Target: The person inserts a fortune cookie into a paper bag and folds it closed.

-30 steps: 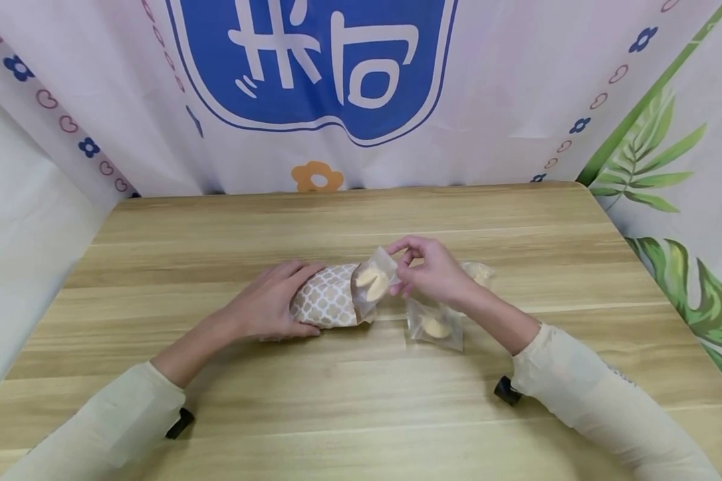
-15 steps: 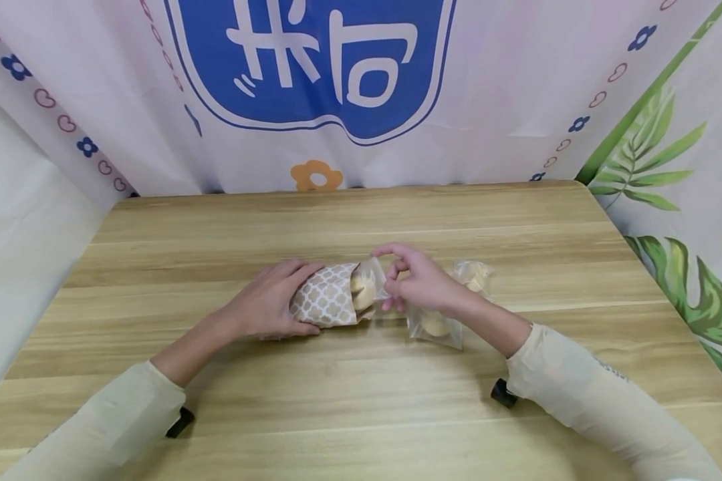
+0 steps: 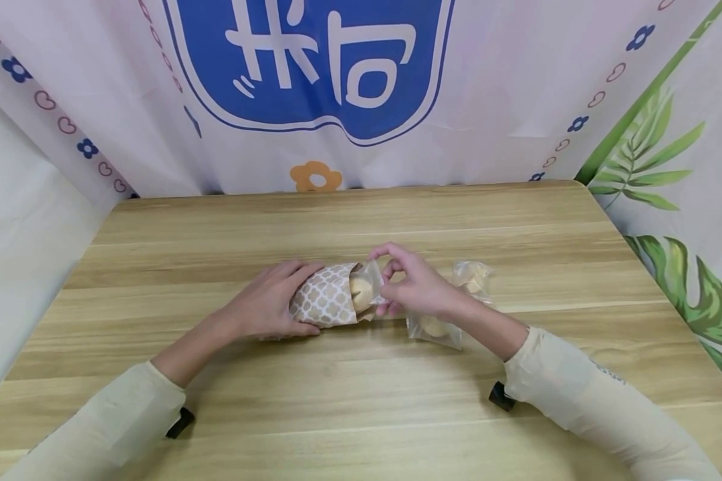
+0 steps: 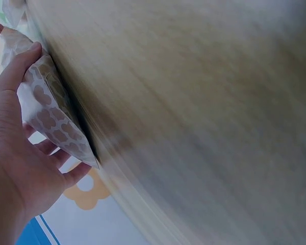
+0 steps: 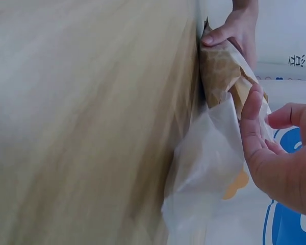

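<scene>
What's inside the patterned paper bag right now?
A clear packet with a pale cookie sits partly inside, showing at the open mouth. Anything deeper is covered by the paper bag and the left hand around it.

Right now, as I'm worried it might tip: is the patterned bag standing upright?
No, the patterned bag lies on its side, its open end facing the right hand.

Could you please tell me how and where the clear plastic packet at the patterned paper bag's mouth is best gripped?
I'd probably pinch the clear plastic packet by its thin right edge, coming from the right: that film sticks out of the tan-and-white patterned paper bag, while the pale curved cookie sits at the bag's mouth and the left hand grips the bag's other end.
</scene>
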Demonstrator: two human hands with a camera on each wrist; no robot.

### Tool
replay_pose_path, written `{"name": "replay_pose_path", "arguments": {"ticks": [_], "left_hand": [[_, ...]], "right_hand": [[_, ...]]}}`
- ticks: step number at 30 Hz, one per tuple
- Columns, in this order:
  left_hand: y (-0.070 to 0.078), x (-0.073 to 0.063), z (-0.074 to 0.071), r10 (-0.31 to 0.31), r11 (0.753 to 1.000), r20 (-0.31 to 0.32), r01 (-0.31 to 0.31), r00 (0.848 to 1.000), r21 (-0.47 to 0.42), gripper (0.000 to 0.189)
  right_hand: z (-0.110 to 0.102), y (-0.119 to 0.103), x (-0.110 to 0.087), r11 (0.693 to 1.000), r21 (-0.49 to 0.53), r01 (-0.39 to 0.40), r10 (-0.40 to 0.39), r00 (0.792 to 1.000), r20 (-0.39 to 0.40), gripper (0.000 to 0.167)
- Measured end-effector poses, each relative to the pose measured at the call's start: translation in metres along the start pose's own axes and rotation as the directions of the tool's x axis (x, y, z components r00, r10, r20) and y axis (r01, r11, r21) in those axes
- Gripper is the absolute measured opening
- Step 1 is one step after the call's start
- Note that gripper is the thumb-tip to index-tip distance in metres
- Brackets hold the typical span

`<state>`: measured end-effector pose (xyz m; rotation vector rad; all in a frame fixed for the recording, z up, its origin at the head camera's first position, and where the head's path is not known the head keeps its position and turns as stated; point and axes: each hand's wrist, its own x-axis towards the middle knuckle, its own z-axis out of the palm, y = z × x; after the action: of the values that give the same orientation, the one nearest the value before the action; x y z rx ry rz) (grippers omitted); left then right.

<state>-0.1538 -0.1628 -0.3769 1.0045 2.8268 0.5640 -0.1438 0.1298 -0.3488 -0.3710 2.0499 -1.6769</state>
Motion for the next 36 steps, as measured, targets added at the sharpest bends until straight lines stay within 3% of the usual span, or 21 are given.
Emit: {"name": "replay_pose_path", "arguments": {"ticks": [6, 11, 19, 27, 36], "left_hand": [[0.0, 0.0, 0.0, -0.009, 1.0, 0.0, 0.009, 1.0, -0.002, 0.109], [0.0, 0.001, 0.0, -0.003, 1.0, -0.001, 0.003, 1.0, 0.001, 0.108], [0.0, 0.001, -0.001, -0.005, 1.0, 0.004, 0.005, 1.0, 0.014, 0.109], [0.0, 0.001, 0.0, -0.011, 1.0, 0.009, 0.011, 1.0, 0.018, 0.109], [0.0, 0.0, 0.0, -0.015, 1.0, 0.013, 0.015, 1.0, 0.014, 0.109]], "right_hand": [[0.003, 0.001, 0.001, 1.0, 0.026, -0.013, 0.013, 1.0, -0.009, 0.058], [0.002, 0.003, 0.002, 0.999, -0.036, 0.02, -0.021, 1.0, -0.02, 0.053], [0.001, 0.007, 0.004, 0.99, -0.109, 0.085, -0.083, 0.996, 0.026, 0.054], [0.003, 0.003, 0.003, 0.999, -0.042, -0.006, 0.007, 0.999, 0.033, 0.062], [0.011, 0.003, 0.004, 0.997, -0.059, -0.04, 0.039, 0.999, -0.019, 0.061]]}}
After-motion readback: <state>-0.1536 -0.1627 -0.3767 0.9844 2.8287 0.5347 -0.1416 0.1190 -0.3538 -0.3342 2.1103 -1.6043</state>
